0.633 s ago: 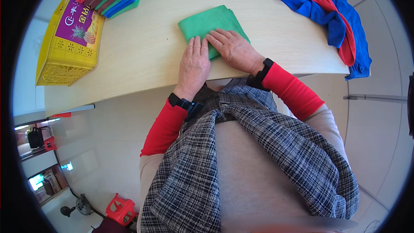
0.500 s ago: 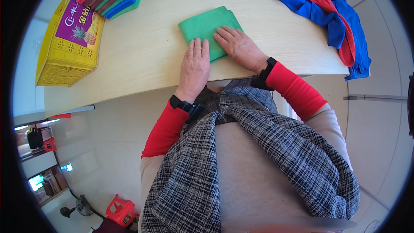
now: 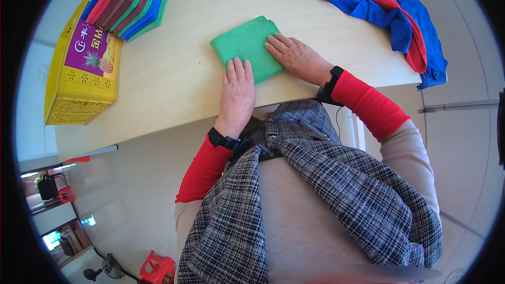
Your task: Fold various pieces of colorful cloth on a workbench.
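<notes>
A green cloth (image 3: 246,45), folded into a flat rectangle, lies on the pale wooden table (image 3: 184,68) in front of me. My left hand (image 3: 237,94) rests its outstretched fingertips on the cloth's near left edge. On its right edge lie the fingers of my right hand (image 3: 299,59), stretched out and flat. Neither hand grips the cloth. Both palms are turned down.
A yellow plastic basket (image 3: 87,92) with a purple label stands at the table's left. Beside it is a row of folded cloths (image 3: 129,2) in several colours. Loose blue cloths (image 3: 363,8) and a red cloth (image 3: 410,37) are heaped at the right edge, partly hanging over.
My right hand has shifted slightly right, toward the cloth's edge. The left fingertips now sit nearer the cloth's close edge. The whole view has turned a little.
</notes>
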The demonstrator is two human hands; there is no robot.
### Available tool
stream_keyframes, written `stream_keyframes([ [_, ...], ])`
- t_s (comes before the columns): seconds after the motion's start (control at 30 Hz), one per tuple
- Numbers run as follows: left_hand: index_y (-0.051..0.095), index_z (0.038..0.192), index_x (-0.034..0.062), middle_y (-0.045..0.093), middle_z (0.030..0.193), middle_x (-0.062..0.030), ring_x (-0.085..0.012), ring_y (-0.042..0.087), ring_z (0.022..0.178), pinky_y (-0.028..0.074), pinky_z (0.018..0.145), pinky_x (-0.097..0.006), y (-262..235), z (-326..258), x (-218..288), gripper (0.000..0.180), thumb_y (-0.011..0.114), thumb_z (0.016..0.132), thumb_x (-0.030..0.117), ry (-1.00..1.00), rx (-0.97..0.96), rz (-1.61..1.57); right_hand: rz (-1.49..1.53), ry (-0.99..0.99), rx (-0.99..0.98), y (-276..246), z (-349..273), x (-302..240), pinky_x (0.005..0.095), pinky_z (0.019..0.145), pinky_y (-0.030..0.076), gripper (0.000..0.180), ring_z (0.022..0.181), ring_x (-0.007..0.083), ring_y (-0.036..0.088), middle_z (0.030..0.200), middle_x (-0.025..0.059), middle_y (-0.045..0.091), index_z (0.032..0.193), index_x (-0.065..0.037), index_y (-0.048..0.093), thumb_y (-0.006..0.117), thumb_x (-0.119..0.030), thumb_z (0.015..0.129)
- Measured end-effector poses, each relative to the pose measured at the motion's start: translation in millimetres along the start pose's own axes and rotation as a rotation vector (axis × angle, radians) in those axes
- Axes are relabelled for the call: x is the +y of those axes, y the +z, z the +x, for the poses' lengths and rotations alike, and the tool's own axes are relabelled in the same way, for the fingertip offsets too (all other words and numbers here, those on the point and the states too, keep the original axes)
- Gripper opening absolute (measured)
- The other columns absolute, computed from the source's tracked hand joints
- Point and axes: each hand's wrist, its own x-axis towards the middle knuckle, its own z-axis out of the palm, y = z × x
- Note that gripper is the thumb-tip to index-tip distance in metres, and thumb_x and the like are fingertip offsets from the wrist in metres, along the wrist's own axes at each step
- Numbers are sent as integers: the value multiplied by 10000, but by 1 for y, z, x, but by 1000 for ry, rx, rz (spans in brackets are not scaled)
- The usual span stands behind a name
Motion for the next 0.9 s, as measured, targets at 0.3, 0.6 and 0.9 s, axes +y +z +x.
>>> stream_keyframes([
  [0.3,457,1415,-80,474,1436,-282,-406,436,1370,326,1168,-508,-5,-2,-2,502,472,948,103,1,2,-43,-155,0,-24,-6,-8,5,404,1108,403,579,1403,305,448,1508,183,464,1469,14,426,533,-128,918],
  [0.6,480,1368,-92,478,1410,-291,-421,415,1373,301,1165,-538,-23,-1,-4,485,485,914,76,19,12,-184,81,161,-22,-39,27,11,445,972,454,377,1097,328,595,1138,160,652,1233,-25,598,577,-122,870],
  [0.9,411,1425,-102,419,1479,-287,-426,336,1432,249,1181,-549,-13,-8,5,647,566,806,9,-1,-91,-258,505,392,118,14,57,-53,547,1200,235,663,1480,358,323,1572,147,408,1501,-66,436,487,-485,989],
])
